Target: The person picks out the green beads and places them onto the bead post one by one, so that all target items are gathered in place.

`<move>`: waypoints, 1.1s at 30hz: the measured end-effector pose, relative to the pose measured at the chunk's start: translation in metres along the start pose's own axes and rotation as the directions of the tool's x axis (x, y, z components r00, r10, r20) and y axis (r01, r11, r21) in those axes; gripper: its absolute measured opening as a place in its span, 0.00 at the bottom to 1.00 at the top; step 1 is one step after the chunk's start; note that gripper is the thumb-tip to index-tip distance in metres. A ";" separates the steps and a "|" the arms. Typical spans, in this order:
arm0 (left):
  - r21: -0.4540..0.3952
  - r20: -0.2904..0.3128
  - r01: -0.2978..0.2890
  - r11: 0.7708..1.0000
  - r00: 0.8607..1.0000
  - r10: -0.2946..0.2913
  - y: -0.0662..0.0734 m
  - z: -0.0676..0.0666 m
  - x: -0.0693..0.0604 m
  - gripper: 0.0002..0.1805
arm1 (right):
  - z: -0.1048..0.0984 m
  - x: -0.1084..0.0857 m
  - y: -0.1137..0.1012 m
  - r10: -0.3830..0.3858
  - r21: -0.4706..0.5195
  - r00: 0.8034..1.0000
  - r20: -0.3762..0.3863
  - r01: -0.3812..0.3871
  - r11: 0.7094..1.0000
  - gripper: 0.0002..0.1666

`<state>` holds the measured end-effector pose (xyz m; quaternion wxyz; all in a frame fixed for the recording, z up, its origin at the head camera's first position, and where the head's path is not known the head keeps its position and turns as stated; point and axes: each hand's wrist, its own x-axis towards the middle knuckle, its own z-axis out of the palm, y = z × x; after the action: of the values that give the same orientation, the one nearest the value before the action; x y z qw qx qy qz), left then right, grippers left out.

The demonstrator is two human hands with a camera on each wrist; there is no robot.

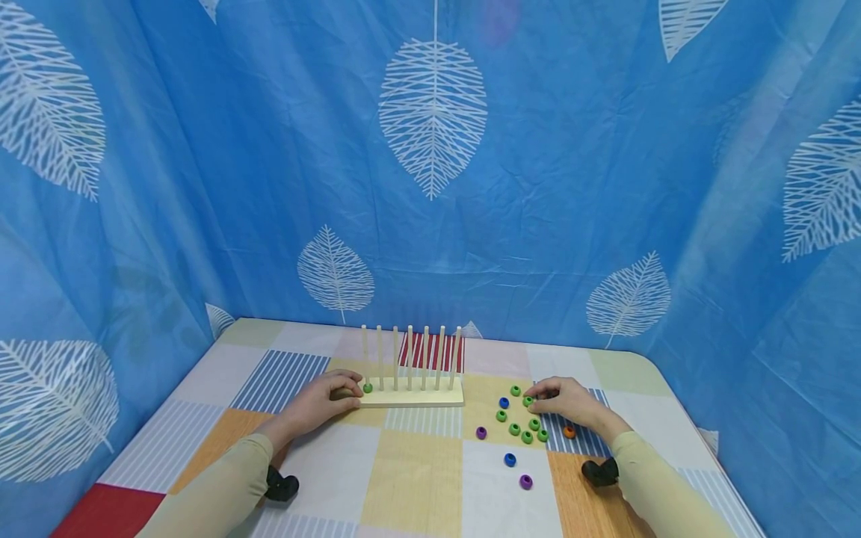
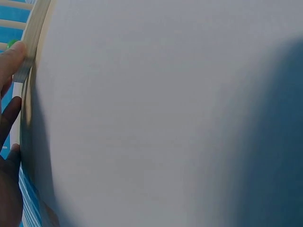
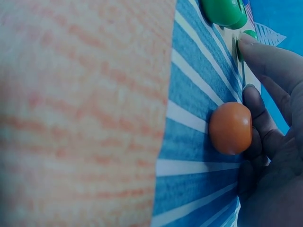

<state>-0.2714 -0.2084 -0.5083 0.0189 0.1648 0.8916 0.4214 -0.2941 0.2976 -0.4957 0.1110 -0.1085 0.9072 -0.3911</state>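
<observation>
At the left end of a pale wooden rack (image 1: pixel 413 400) with several upright pegs, my left hand (image 1: pixel 318 403) grips the base between thumb and fingers. A green bead (image 1: pixel 368 388) sits at the foot of the leftmost peg. My right hand (image 1: pixel 572 402) pinches another green bead (image 1: pixel 528 401) at its thumb and fingertips, low over the cloth. In the right wrist view that bead (image 3: pixel 250 34) is partly hidden by a fingertip, and an orange bead (image 3: pixel 231 128) lies beside the fingers. The left wrist view catches the rack's end (image 2: pixel 31 45) under my left hand (image 2: pixel 10 66).
Loose green beads (image 1: pixel 514 429) lie around and below my right hand. Blue beads (image 1: pixel 510 459) and purple beads (image 1: pixel 526 482) are scattered nearer the front. A patchwork cloth (image 1: pixel 417 478) covers the table, and blue leaf-patterned curtains (image 1: pixel 538 187) hang behind and at both sides.
</observation>
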 end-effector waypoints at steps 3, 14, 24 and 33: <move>0.001 0.001 0.000 1.000 1.000 0.000 0.000 0.000 0.000 0.05 | 0.000 0.000 0.000 -0.007 0.009 1.000 0.003 0.007 1.000 0.17; 0.012 0.000 0.018 1.000 1.000 -0.018 0.001 0.000 0.001 0.05 | 0.002 -0.001 -0.001 0.008 0.010 1.000 -0.008 -0.008 1.000 0.17; 0.012 0.000 0.014 1.000 1.000 -0.014 -0.002 0.001 0.001 0.04 | 0.001 -0.003 -0.002 0.001 0.029 1.000 -0.004 -0.001 1.000 0.17; 0.019 -0.003 0.014 1.000 1.000 -0.014 -0.001 0.001 0.001 0.04 | 0.001 -0.002 -0.001 0.005 0.009 1.000 -0.006 -0.005 1.000 0.17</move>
<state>-0.2728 -0.2082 -0.5098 0.0189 0.1579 0.8968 0.4129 -0.2920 0.2967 -0.4958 0.1096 -0.1047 0.9060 -0.3952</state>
